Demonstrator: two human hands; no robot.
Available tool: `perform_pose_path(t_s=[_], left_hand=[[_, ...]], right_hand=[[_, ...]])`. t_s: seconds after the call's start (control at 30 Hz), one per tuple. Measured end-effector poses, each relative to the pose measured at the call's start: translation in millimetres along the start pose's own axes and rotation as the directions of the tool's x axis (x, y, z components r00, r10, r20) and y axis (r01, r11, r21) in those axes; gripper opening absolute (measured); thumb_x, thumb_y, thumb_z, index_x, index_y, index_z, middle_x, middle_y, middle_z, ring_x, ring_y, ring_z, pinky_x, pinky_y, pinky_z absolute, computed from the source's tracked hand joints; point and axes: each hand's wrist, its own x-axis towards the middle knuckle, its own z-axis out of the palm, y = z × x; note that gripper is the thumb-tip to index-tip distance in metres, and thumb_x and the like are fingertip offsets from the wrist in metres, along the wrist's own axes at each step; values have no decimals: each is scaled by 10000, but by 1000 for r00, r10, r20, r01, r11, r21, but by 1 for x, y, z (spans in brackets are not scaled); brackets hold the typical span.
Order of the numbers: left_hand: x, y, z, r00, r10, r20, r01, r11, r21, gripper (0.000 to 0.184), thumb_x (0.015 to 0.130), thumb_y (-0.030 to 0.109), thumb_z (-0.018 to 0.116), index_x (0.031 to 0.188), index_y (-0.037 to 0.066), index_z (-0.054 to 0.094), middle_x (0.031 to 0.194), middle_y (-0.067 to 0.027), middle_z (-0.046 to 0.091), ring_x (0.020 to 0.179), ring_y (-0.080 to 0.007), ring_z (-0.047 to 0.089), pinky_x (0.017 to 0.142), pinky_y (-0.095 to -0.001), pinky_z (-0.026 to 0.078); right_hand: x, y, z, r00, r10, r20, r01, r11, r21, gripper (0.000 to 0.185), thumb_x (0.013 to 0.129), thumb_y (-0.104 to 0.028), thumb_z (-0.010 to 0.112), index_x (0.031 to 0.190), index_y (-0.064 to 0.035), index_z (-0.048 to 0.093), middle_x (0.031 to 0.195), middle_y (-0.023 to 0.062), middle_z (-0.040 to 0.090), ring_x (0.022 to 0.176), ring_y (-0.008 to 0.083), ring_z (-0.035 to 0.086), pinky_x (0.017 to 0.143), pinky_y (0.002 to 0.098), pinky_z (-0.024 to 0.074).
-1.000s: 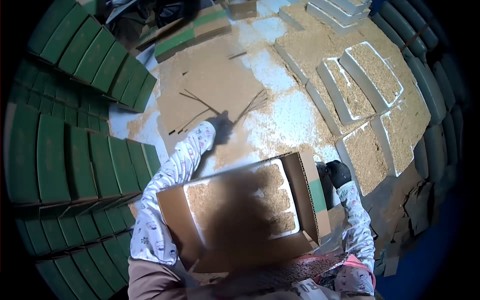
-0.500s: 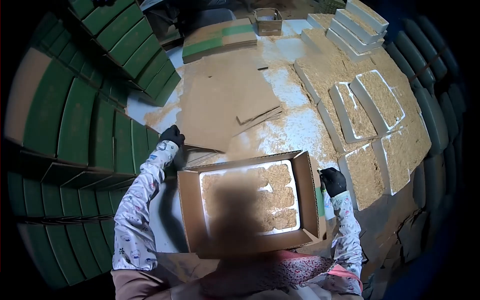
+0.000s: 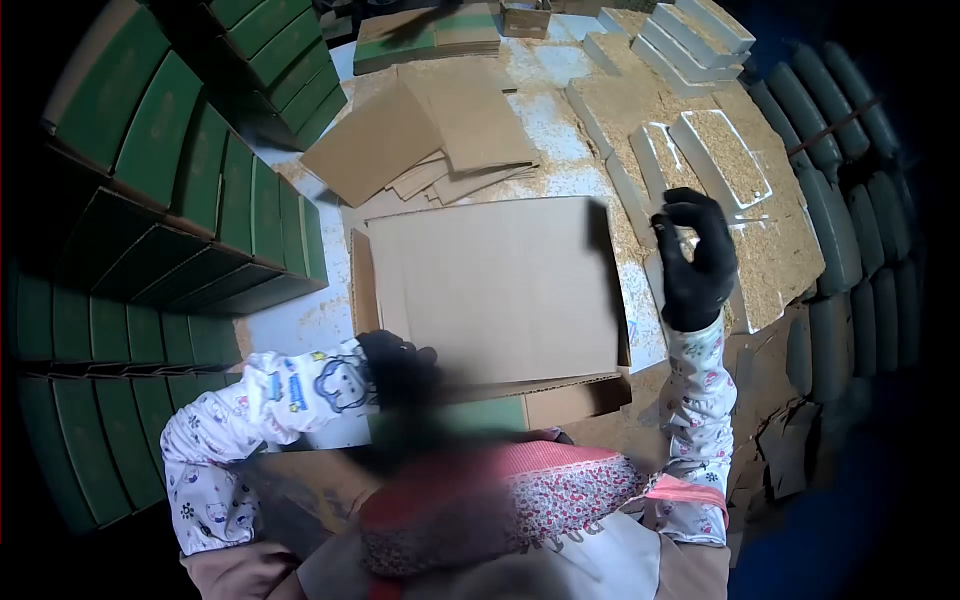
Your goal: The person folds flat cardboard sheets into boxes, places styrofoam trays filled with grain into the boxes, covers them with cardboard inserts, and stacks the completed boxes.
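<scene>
A plain cardboard sheet lies over the top of the open cardboard box, covering what is inside. My left hand, in a black glove, is at the sheet's near left corner. Its fingers are partly lost in a dark blur, so their grip does not show. To the right of the box my right hand, also black-gloved, is raised with fingers curved and apart. Nothing shows between its thumb and fingers. A green flap of the box hangs at the near side.
Loose cardboard sheets lie beyond the box. Green boxes are stacked along the left. White trays filled with brown crumbly material stand at the right, some stacked at the back. Dark rounded bags line the far right.
A cardboard sheet now covers the box, where the filled white tray showed before. My left hand came back from the loose sheets to the box's near left corner; my right hand rose.
</scene>
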Motion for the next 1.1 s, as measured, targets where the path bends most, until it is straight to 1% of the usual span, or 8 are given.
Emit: perform_pose_path(t_s=[0.17, 0.3, 0.5, 0.57, 0.67, 0.77, 0.93, 1.1], left_hand=[[15, 6, -5, 932, 61, 357, -102, 990, 99, 215, 672, 227, 590, 857, 119, 567, 838, -72, 584, 785, -249, 580, 649, -321, 476], [-9, -3, -22, 985, 127, 116, -158, 935, 318, 301, 584, 241, 659, 848, 136, 559, 839, -47, 581, 922, -236, 536, 926, -467, 295], [-23, -40, -33, 893, 174, -415, -184, 983, 17, 594, 498, 489, 682, 994, 186, 560, 1063, -37, 507, 1105, -287, 377, 967, -522, 159], [19, -25, -8, 841, 158, -517, -160, 986, 40, 697, 521, 527, 653, 1097, 164, 502, 1161, -85, 443, 1144, -309, 333, 963, -522, 164], [41, 1, 33, 741, -324, -588, 245, 946, -212, 929, 552, 462, 682, 1294, 119, 240, 1326, -144, 233, 1214, -294, 237, 980, -518, 98], [15, -28, 131, 480, -662, -576, 157, 711, -686, 869, 584, 288, 711, 1267, 5, 256, 1265, -184, 321, 1173, -295, 315, 942, -406, 271], [-22, 2, 86, 659, -699, -277, -729, -504, -462, 591, 731, 146, 564, 1242, 9, 301, 1187, -134, 413, 1099, -236, 392, 916, -362, 329], [-105, -35, -9, 82, -618, -782, -641, 568, -516, 348, 850, 120, 403, 1163, -32, 400, 1122, -149, 460, 1007, -240, 464, 894, -345, 350]], right_hand=[[-44, -46, 60, 555, -344, 758, 590, 805, -66, 82, 725, -156, 512, 720, -98, 569, 772, 83, 546, 728, 242, 558, 629, 362, 452], [-20, -43, 27, 323, -127, 938, 243, 969, 47, 142, 709, -97, 506, 830, -74, 576, 896, 113, 553, 830, 276, 554, 752, 374, 439], [-32, 35, -10, 519, -81, 851, -91, 985, 149, 766, 641, -443, 634, 1249, -84, 339, 1272, 144, 352, 1173, 316, 335, 948, 415, 302], [-43, 23, 32, 589, -215, 779, -2, 964, 267, 736, 573, -226, 715, 1215, -97, 379, 1240, 140, 389, 1150, 309, 359, 950, 422, 296], [-78, 18, 73, 703, -72, 707, 122, 992, -20, 751, 592, -326, 713, 1199, -45, 372, 1230, 158, 387, 1155, 312, 344, 967, 452, 230], [-163, 89, 105, 618, 701, 356, -778, 481, 404, 655, 704, -266, 657, 1208, 1, 334, 1161, 204, 411, 1078, 279, 400, 896, 348, 346], [-121, 24, 91, 338, 451, 826, -829, -273, 488, 471, 774, -217, 551, 1167, -33, 368, 1119, 151, 458, 960, 252, 503, 796, 361, 439], [-21, -31, 87, 432, 234, 871, -847, -228, 481, 418, 810, -290, 495, 1162, -76, 424, 1073, 139, 512, 990, 265, 503, 807, 349, 434]])
